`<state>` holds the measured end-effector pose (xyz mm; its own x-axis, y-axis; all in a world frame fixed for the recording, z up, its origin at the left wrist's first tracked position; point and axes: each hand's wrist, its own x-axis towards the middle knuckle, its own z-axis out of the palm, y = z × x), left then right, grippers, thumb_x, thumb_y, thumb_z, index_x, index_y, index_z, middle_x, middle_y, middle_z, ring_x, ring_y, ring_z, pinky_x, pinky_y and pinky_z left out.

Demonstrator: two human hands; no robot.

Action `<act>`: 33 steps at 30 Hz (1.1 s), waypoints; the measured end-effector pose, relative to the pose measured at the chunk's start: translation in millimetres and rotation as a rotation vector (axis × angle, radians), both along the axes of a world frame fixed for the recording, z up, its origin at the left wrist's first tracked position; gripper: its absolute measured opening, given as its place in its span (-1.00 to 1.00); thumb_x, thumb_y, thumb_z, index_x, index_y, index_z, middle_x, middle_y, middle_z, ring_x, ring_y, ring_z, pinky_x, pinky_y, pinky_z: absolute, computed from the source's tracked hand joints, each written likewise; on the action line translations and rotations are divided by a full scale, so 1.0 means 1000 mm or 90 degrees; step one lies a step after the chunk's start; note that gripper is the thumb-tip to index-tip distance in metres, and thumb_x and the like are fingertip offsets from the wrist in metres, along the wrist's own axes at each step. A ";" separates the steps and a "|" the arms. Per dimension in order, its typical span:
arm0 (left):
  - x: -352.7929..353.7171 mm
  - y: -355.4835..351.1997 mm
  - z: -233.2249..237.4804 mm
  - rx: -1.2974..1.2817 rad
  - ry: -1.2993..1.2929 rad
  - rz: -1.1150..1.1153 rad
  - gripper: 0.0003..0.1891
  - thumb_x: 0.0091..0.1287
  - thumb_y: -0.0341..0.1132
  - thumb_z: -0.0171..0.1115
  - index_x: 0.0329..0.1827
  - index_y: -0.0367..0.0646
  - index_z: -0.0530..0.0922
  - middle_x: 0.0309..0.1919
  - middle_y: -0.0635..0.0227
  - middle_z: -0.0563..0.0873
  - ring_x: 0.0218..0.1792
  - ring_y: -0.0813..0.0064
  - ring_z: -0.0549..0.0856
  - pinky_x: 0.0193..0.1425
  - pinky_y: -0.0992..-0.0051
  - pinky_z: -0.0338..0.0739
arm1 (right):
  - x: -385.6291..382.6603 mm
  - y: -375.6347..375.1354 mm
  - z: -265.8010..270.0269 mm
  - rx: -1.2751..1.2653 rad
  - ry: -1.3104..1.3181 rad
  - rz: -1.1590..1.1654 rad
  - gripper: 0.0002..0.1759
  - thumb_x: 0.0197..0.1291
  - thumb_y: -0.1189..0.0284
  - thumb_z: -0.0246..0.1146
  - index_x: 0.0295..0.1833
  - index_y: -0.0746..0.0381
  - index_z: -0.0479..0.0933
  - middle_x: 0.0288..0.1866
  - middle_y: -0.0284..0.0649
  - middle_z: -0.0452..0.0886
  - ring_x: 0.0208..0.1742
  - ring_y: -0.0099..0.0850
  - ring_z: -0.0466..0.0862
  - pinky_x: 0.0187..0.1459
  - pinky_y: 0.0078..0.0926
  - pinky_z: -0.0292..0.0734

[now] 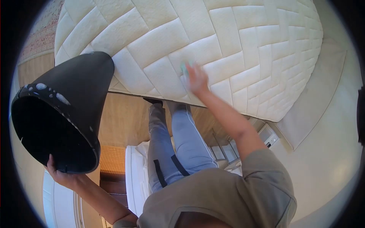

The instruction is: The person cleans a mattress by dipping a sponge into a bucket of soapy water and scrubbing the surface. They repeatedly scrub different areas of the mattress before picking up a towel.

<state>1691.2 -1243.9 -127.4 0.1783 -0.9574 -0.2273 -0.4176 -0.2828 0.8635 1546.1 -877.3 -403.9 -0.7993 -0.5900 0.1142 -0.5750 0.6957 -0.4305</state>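
Observation:
A black tapered bucket (76, 83) lies tipped on its side, its wide mouth facing me and spots of white foam along its rim. My left hand (61, 175) grips the lower edge of that mouth, thumb inside and fingers underneath. Over the white quilted mattress (152, 41), my right hand (198, 79) is smeared by motion. Between its fingers shows a small pale green and white sponge-like piece (185, 70), close to the mattress surface. The bucket's narrow end overlaps the mattress's left front corner in this view.
My legs (190, 133) stand at the mattress's near edge on a wooden floor (121, 121). Behind me is white furniture (132, 178). A patterned rug (42, 38) lies at the far left, and a grey padded panel (323, 79) runs along the mattress's right side.

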 end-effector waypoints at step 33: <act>0.074 -0.032 -0.022 0.042 0.097 -0.007 -0.62 0.18 -0.40 0.06 0.09 -0.29 0.44 -0.08 0.08 0.60 -0.06 0.25 0.62 0.06 0.42 0.55 | -0.065 -0.039 0.006 0.167 0.062 0.215 -0.49 0.04 0.47 0.13 0.17 -0.11 0.47 -0.31 -0.26 0.54 -0.34 -0.31 0.56 -0.40 -0.28 0.39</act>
